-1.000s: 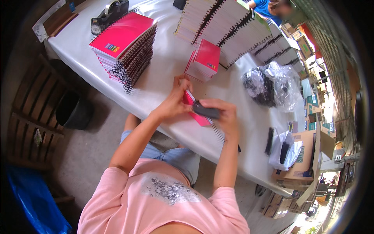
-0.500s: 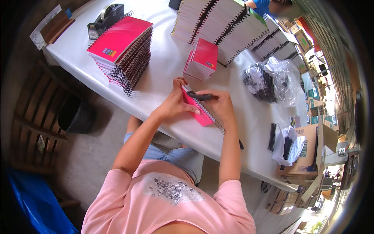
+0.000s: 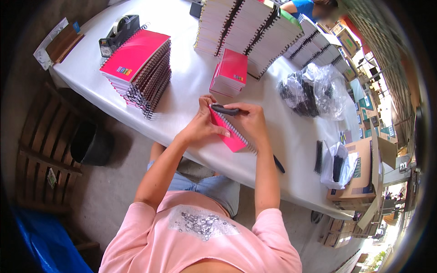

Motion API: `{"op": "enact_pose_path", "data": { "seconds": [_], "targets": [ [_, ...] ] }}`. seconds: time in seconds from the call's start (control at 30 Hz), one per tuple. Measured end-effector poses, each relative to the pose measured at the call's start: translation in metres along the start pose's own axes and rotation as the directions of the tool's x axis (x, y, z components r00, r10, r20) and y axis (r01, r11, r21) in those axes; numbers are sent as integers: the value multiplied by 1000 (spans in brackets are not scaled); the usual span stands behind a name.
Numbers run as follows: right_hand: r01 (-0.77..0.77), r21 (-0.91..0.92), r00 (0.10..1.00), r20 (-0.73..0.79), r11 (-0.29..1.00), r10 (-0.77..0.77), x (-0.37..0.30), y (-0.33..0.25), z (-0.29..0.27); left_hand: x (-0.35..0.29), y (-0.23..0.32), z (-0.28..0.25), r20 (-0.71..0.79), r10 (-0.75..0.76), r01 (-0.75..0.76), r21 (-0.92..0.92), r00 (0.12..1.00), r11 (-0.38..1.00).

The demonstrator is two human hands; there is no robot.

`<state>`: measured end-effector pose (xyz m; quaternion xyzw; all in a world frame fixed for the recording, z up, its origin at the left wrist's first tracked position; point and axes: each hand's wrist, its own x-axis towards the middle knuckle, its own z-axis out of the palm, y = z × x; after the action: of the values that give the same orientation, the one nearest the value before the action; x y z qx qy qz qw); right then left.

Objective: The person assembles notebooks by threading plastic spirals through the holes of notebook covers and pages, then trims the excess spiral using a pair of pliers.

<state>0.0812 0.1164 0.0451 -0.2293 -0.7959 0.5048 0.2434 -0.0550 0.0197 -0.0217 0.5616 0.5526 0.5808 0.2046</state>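
A narrow pink spiral notebook [image 3: 232, 141] is tilted over the table's near edge, its wire coil along the right side. My left hand [image 3: 205, 125] is closed on the notebook, thumb across the cover and fingers round its far end. In my right hand [image 3: 251, 119] is a black hand tool [image 3: 225, 109] that looks like pliers, lying across the far end of the coil. Its jaws are too small and hidden to make out. Just beyond my hands stands a small stack of pink-covered pads [image 3: 232, 75].
A tall stack of pink spiral notebooks [image 3: 136, 63] stands left, before a black tape dispenser [image 3: 119, 34]. Large bound stacks [image 3: 246, 32] fill the back. Right are a clear plastic bag [image 3: 314, 91], black coils [image 3: 318, 157] and a cardboard box [image 3: 362, 173]. Another person's blue sleeve [image 3: 302, 7] shows behind.
The whole view has shifted slightly. The black tool has turned a little flatter across the notebook's far end, while both hands keep their grips.
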Motion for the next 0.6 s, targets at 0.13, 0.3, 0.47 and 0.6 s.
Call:
{"op": "enact_pose_path", "data": {
  "seconds": [0.13,0.3,0.47,0.6],
  "targets": [
    [32,193,998,38,981,-40,1,-12,6,-1,2,-4,62,-20,14,84,998,996],
    [122,185,992,-9,975,-122,-7,-14,-2,0,-6,4,14,55,-55,15,998,998],
    [-140,-543,903,-414,828,-119,-39,7,-70,-5,10,-6,38,-149,154,-259,988,954],
    [-406,-665,836,-547,627,-39,-97,32,-87,-3,10,-4,46,-291,278,-469,956,838]
  ]
}}
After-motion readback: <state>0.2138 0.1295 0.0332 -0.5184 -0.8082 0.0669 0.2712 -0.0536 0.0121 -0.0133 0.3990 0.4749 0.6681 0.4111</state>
